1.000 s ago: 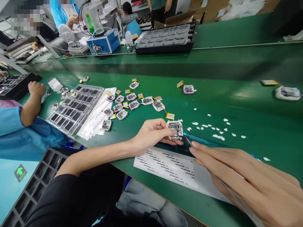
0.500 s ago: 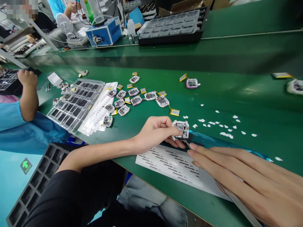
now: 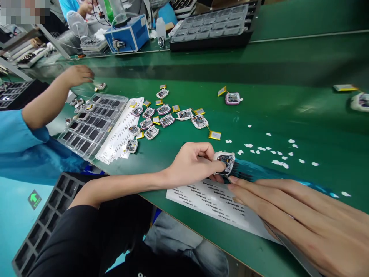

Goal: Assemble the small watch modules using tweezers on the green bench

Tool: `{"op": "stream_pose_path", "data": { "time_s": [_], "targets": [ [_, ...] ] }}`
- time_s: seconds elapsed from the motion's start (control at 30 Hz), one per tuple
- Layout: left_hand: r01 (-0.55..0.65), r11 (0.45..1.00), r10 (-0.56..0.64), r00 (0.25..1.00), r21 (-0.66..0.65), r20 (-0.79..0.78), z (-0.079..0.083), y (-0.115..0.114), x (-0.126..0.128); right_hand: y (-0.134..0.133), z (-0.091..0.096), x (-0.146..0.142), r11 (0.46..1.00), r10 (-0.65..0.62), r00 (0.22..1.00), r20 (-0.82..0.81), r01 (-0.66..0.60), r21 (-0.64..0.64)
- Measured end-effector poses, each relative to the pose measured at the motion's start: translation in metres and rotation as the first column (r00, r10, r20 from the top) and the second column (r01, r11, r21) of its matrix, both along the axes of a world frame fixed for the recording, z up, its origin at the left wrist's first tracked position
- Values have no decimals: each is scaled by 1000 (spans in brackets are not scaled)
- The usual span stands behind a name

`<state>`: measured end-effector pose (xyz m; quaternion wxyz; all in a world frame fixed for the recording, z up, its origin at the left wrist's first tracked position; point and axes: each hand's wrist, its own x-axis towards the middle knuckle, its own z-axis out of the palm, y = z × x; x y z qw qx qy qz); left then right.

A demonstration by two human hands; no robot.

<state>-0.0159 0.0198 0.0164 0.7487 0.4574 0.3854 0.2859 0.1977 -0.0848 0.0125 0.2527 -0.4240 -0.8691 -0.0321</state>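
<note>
In my left hand point(image 3: 193, 163) is a small white-rimmed housing with an exposed circuit board point(image 3: 230, 158), pinched with the thumb on the board. My right hand point(image 3: 300, 211) grips metal tweezers point(image 3: 291, 248), whose tip meets the lower edge of the housing. Under both hands lies a white sheet of printed labels point(image 3: 207, 204), partly covered. A strip of shiny blue film point(image 3: 259, 171) runs behind the right fingers. Small white scraps point(image 3: 279, 164) are scattered beyond it. Several similar housings point(image 3: 200, 121) with yellow-edged battery cells point(image 3: 215, 135) lie farther left.
A clear tray of dark pieces point(image 3: 95, 123) sits at left beside more label sheets point(image 3: 118, 132). A co-worker's arm point(image 3: 49, 100) reaches over there. At the back stand a blue box device point(image 3: 128, 34) and a black tray point(image 3: 213, 44). Another housing point(image 3: 361, 102) lies far right.
The housing in my left hand has shifted slightly right and tilted, with the tweezers still at its lower edge. The co-worker's hand has moved right and away, toward a housing at the back.
</note>
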Motion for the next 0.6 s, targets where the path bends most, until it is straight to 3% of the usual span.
{"op": "stream_pose_path", "data": {
  "time_s": [0.37, 0.6],
  "targets": [
    [-29, 992, 44, 991, 123, -126, -4, -4, 1, -1, 3, -2, 998, 38, 997, 62, -41, 51],
    [-49, 984, 67, 992, 171, -103, -3, -4, 0, -7, -2, -4, 998, -29, 1000, -1, 29, -56]
  ]
}}
